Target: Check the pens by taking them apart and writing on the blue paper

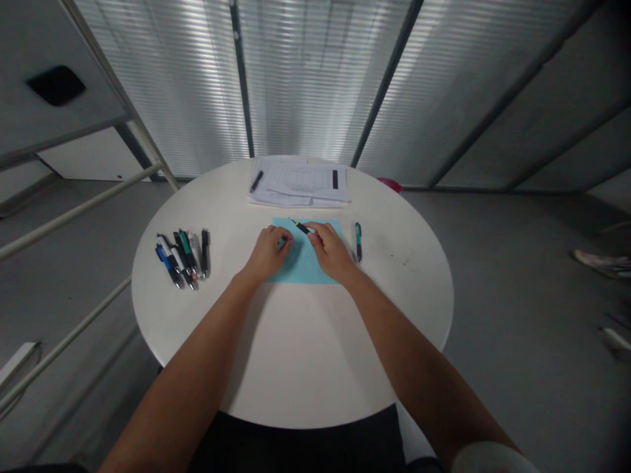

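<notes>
White round table (394, 295) before a ribbed translucent wall (315, 79), with a pink object (390, 184) just past its far rim, too cut off to tell if it's a bowl. Over a pale blue sheet (304, 269), the right hand (330, 252) pinches a slim black-and-yellow pen (302, 227); the left hand (269, 254) sits curled just beside it, and whether it grips anything is hidden. A teal pen (358, 241) lies right of the sheet, a cluster of pens (182, 258) to the left, stacked papers (300, 182) beyond
</notes>
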Action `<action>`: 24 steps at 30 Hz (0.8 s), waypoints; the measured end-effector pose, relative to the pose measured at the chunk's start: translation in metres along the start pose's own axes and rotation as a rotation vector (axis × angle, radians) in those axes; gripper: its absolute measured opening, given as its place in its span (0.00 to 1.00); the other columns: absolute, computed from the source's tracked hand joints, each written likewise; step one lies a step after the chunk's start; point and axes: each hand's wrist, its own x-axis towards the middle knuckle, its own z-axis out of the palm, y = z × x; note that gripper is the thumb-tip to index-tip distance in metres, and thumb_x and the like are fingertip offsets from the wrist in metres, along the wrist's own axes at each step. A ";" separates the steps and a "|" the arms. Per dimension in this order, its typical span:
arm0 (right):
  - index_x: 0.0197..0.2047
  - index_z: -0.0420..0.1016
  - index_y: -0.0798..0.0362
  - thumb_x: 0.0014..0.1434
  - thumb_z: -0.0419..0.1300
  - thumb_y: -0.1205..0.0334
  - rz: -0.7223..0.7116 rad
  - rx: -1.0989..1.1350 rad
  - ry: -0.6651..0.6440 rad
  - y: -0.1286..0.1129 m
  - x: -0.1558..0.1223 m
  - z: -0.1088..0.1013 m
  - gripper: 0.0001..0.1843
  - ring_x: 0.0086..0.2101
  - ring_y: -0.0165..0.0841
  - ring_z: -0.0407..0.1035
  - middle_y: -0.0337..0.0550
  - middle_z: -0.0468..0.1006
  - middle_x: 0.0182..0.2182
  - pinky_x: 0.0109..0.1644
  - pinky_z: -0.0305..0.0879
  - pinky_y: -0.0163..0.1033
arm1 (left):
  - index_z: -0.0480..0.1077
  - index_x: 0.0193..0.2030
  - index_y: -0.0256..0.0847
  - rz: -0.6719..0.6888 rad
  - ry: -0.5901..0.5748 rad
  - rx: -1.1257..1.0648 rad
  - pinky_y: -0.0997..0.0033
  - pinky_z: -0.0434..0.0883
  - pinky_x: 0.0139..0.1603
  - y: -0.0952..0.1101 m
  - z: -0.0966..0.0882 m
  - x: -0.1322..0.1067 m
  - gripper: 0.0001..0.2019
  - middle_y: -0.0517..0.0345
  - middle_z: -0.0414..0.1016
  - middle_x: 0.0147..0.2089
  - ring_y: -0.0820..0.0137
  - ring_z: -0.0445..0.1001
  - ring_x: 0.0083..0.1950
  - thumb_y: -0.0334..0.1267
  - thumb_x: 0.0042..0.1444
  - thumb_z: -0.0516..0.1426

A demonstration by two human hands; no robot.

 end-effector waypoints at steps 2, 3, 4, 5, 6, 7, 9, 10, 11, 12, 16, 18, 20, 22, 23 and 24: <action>0.61 0.65 0.46 0.69 0.42 0.53 0.005 0.003 -0.015 -0.001 0.000 0.000 0.22 0.43 0.36 0.67 0.48 0.70 0.46 0.52 0.66 0.45 | 0.71 0.37 0.40 -0.066 0.087 -0.127 0.66 0.64 0.42 0.004 -0.001 0.001 0.04 0.54 0.74 0.37 0.68 0.68 0.36 0.34 0.55 0.56; 0.62 0.64 0.46 0.69 0.41 0.53 0.005 0.005 -0.026 -0.002 -0.001 0.000 0.23 0.42 0.36 0.67 0.48 0.69 0.45 0.52 0.66 0.46 | 0.71 0.37 0.40 -0.110 0.126 -0.202 0.68 0.65 0.40 0.005 -0.001 0.002 0.03 0.55 0.73 0.35 0.70 0.67 0.34 0.34 0.55 0.56; 0.62 0.64 0.45 0.69 0.41 0.53 0.004 0.006 -0.036 -0.002 -0.001 0.000 0.23 0.42 0.36 0.67 0.48 0.69 0.45 0.52 0.66 0.46 | 0.70 0.36 0.40 -0.160 0.168 -0.282 0.69 0.65 0.39 0.007 0.000 0.003 0.03 0.57 0.72 0.33 0.71 0.67 0.33 0.35 0.55 0.57; 0.63 0.64 0.45 0.69 0.41 0.53 0.006 0.005 -0.047 -0.002 -0.001 0.000 0.24 0.42 0.36 0.67 0.48 0.69 0.44 0.53 0.66 0.46 | 0.70 0.35 0.40 -0.214 0.209 -0.365 0.70 0.65 0.37 0.008 0.000 0.004 0.03 0.58 0.71 0.31 0.72 0.67 0.31 0.35 0.54 0.58; 0.63 0.64 0.46 0.69 0.41 0.53 0.010 0.004 -0.056 -0.002 -0.002 0.000 0.24 0.41 0.36 0.67 0.48 0.69 0.44 0.52 0.66 0.46 | 0.70 0.35 0.40 -0.269 0.245 -0.451 0.71 0.65 0.36 0.009 0.000 0.006 0.03 0.59 0.71 0.30 0.73 0.68 0.31 0.35 0.54 0.59; 0.64 0.63 0.46 0.69 0.41 0.53 0.013 0.002 -0.064 -0.001 -0.002 0.000 0.24 0.41 0.36 0.67 0.48 0.68 0.43 0.52 0.66 0.46 | 0.69 0.35 0.40 -0.325 0.279 -0.543 0.71 0.66 0.35 0.009 0.000 0.007 0.04 0.59 0.71 0.30 0.73 0.69 0.30 0.35 0.53 0.59; 0.65 0.62 0.46 0.69 0.41 0.53 0.017 -0.002 -0.081 0.000 -0.003 0.000 0.25 0.39 0.35 0.67 0.47 0.68 0.41 0.51 0.66 0.46 | 0.68 0.35 0.39 -0.425 0.325 -0.743 0.70 0.68 0.35 0.012 -0.001 0.011 0.05 0.58 0.74 0.32 0.73 0.72 0.29 0.36 0.52 0.60; 0.65 0.62 0.45 0.69 0.41 0.53 0.014 -0.001 -0.088 0.000 -0.003 0.000 0.25 0.38 0.35 0.66 0.46 0.67 0.40 0.51 0.66 0.46 | 0.67 0.35 0.39 -0.464 0.338 -0.846 0.69 0.70 0.36 0.013 -0.002 0.012 0.06 0.57 0.75 0.34 0.73 0.73 0.29 0.36 0.52 0.60; 0.65 0.62 0.45 0.69 0.41 0.53 0.009 0.001 -0.091 0.001 -0.003 0.000 0.25 0.38 0.35 0.66 0.46 0.67 0.39 0.50 0.66 0.45 | 0.67 0.36 0.39 -0.495 0.345 -0.941 0.67 0.71 0.38 0.015 -0.004 0.013 0.06 0.56 0.75 0.35 0.73 0.74 0.30 0.35 0.52 0.60; 0.65 0.62 0.45 0.69 0.41 0.53 0.003 0.003 -0.094 0.001 -0.003 0.000 0.25 0.38 0.35 0.66 0.45 0.66 0.38 0.50 0.66 0.45 | 0.67 0.36 0.39 -0.521 0.349 -1.020 0.66 0.72 0.39 0.017 -0.005 0.014 0.06 0.55 0.76 0.36 0.73 0.75 0.31 0.35 0.52 0.60; 0.65 0.63 0.44 0.69 0.42 0.53 -0.003 0.002 -0.108 0.001 -0.004 -0.001 0.24 0.38 0.34 0.66 0.44 0.65 0.37 0.49 0.65 0.43 | 0.65 0.36 0.40 -0.594 0.346 -1.175 0.64 0.73 0.42 0.024 -0.012 0.014 0.09 0.53 0.78 0.38 0.70 0.78 0.34 0.34 0.51 0.62; 0.64 0.64 0.43 0.69 0.43 0.53 0.006 -0.007 -0.113 0.000 -0.004 -0.002 0.24 0.37 0.34 0.66 0.44 0.65 0.37 0.48 0.65 0.42 | 0.65 0.36 0.40 -0.606 0.346 -1.207 0.64 0.73 0.43 0.026 -0.015 0.014 0.10 0.52 0.78 0.39 0.70 0.78 0.35 0.35 0.51 0.63; 0.64 0.64 0.43 0.69 0.43 0.54 0.011 -0.020 -0.117 0.000 -0.004 -0.002 0.23 0.37 0.33 0.66 0.43 0.64 0.37 0.47 0.66 0.42 | 0.65 0.36 0.40 -0.612 0.336 -1.233 0.63 0.73 0.45 0.026 -0.016 0.013 0.10 0.52 0.78 0.40 0.69 0.78 0.36 0.36 0.52 0.63; 0.64 0.64 0.43 0.69 0.44 0.54 0.012 -0.033 -0.124 -0.001 -0.004 -0.002 0.23 0.36 0.33 0.66 0.43 0.64 0.37 0.46 0.66 0.41 | 0.65 0.37 0.40 -0.621 0.312 -1.252 0.62 0.73 0.46 0.025 -0.016 0.013 0.10 0.52 0.78 0.41 0.69 0.78 0.37 0.36 0.52 0.63; 0.64 0.64 0.43 0.69 0.44 0.54 0.013 -0.037 -0.126 -0.001 -0.004 -0.002 0.23 0.36 0.33 0.66 0.43 0.64 0.37 0.46 0.66 0.41 | 0.66 0.37 0.40 -0.622 0.299 -1.259 0.62 0.72 0.46 0.024 -0.016 0.012 0.10 0.52 0.78 0.40 0.68 0.78 0.38 0.36 0.52 0.63; 0.64 0.64 0.43 0.69 0.44 0.54 0.014 -0.041 -0.127 -0.001 -0.004 -0.002 0.23 0.37 0.33 0.66 0.43 0.64 0.37 0.45 0.66 0.41 | 0.66 0.37 0.40 -0.620 0.286 -1.266 0.62 0.73 0.46 0.024 -0.016 0.012 0.10 0.52 0.78 0.40 0.68 0.78 0.38 0.36 0.52 0.63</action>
